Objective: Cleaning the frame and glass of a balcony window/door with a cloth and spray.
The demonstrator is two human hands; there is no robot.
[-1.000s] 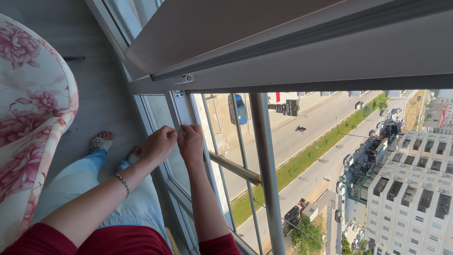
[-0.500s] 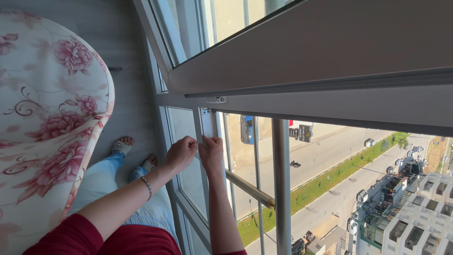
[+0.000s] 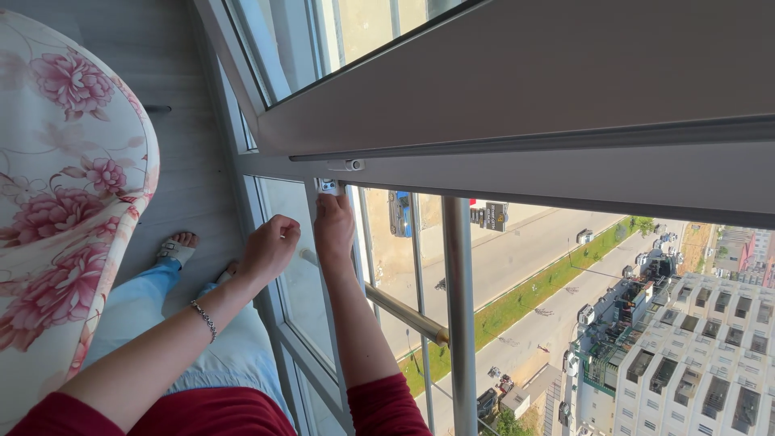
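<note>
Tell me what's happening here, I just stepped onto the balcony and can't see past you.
A person leans at an open window high above a street. Their right hand presses against the white upright of the window frame, fingertips just below a small fitting. The left hand, curled loosely, rests beside it. A metal guard rail stands outside.
</note>
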